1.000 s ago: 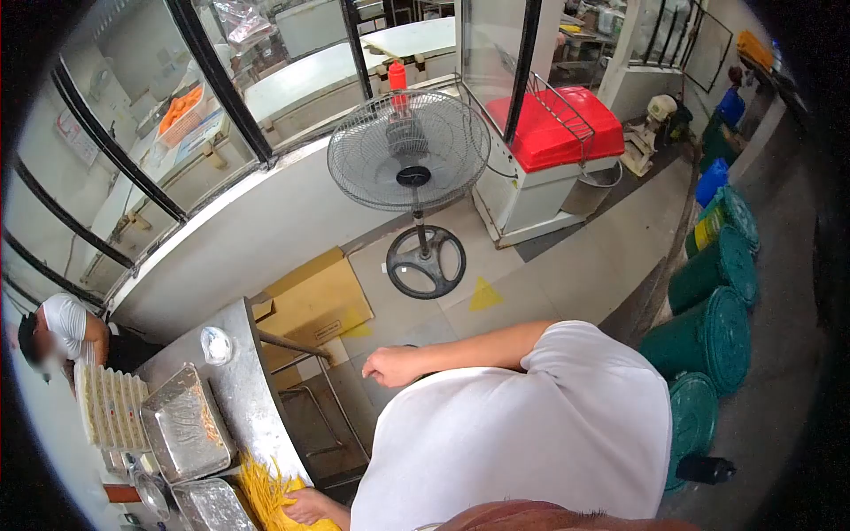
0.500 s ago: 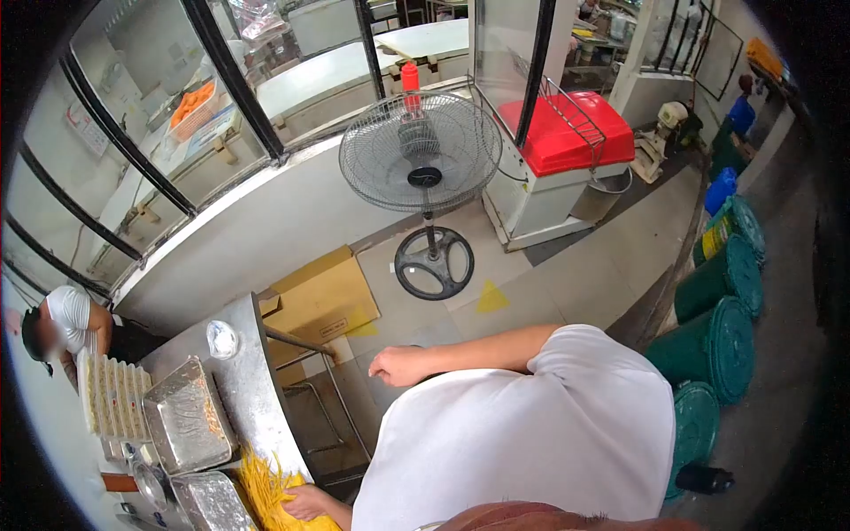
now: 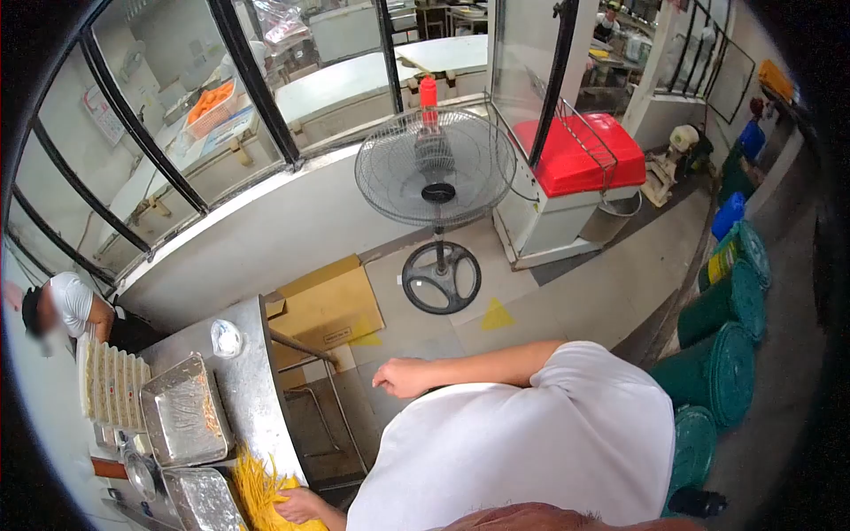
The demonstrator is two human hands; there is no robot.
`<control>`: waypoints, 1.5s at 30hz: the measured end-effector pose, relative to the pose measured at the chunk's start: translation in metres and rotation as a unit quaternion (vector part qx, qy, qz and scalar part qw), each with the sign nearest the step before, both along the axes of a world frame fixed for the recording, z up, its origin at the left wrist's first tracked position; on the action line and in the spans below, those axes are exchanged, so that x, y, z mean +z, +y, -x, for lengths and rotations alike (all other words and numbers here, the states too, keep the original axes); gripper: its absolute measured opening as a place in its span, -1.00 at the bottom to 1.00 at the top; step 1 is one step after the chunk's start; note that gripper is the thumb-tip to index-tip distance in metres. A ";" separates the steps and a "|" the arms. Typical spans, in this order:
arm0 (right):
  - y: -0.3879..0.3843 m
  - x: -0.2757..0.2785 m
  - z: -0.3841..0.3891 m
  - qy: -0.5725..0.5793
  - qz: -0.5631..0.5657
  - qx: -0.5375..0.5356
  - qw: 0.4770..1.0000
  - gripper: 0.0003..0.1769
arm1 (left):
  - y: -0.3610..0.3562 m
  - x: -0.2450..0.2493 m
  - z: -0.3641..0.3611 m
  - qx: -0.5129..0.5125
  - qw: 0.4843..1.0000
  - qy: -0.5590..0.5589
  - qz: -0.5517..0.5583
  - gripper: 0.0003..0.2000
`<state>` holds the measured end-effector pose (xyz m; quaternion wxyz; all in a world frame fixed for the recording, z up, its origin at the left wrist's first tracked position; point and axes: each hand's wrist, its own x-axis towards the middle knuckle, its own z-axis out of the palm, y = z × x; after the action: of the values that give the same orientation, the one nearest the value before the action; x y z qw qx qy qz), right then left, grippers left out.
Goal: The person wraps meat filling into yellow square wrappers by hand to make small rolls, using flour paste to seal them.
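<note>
1. Since the earlier frame, the left hand has shifted slightly toward the pans; the fan and floor sit a little lower in view, probably because the head has tilted.
2. The yellow strands lie heaped at the person's edge of the metal table, probably so they are close to the body.
3. The left hand rests on the heap, fingers reaching into it; the tips are hidden, so whether they pinch any strands cannot be told.
4. The right hand hangs off that edge, fingers loosely curled, touching nothing visible; its palm is hidden. It seems simply at rest.
5. One pan, bits stuck inside, sits between the table's two long edges. A second pan lies just beside the strands, presumably for short reach.
6. Stacked trays stand toward the opposite edge, near a co-worker; stacking likely saves room. A white bundle sits near the table's end corner.
7. No brand can be read: the print on the carton, the wall calendar and the yellow label on a green bin is too small.
</note>
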<state>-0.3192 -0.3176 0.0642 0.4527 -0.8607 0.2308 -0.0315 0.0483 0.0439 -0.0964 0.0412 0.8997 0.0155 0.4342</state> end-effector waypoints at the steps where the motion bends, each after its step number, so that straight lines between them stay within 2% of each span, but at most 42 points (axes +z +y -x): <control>1: -0.002 -0.002 0.000 -0.008 0.007 -0.001 1.000 -0.57 | 0.001 -0.003 -0.002 0.000 1.000 0.002 0.004 -0.53; 4: -0.001 0.011 0.000 -0.012 -0.002 -0.009 1.000 -0.58 | 0.002 -0.004 -0.005 -0.008 1.000 0.014 0.014 -0.52; 8: -0.004 -0.002 0.000 -0.040 -0.005 -0.028 0.999 -0.57 | 0.001 -0.003 -0.006 -0.018 0.999 0.026 0.024 -0.52; 17: -0.005 -0.006 -0.001 -0.022 -0.008 -0.015 1.000 -0.57 | -0.001 -0.002 -0.007 -0.027 0.997 0.059 0.032 -0.51; 21: -0.005 -0.011 -0.002 -0.024 0.002 -0.014 1.000 -0.57 | 0.001 -0.007 -0.013 -0.066 0.997 -0.011 0.029 -0.52; 30: -0.003 -0.012 0.001 -0.023 0.009 -0.010 1.000 -0.61 | -0.002 0.018 0.005 -0.047 0.976 -0.039 -0.208 -0.64; 35: -0.003 -0.005 0.000 -0.008 0.011 -0.004 1.000 -0.61 | -0.002 0.034 0.025 -0.037 0.940 -0.055 -0.334 -0.66; 38: -0.003 -0.011 0.000 -0.040 0.005 -0.019 0.999 -0.61 | -0.001 0.040 0.035 -0.034 0.912 -0.066 -0.403 -0.66; 45: -0.027 0.004 -0.005 -0.025 0.013 -0.038 0.999 -0.61 | 0.023 -0.017 0.002 -0.050 0.889 0.016 -0.456 -0.69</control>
<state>-0.3141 -0.3443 0.0685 0.4458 -0.8559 0.2518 -0.0734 0.0463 0.0673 -0.1134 -0.3518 0.8259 -0.2283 0.3769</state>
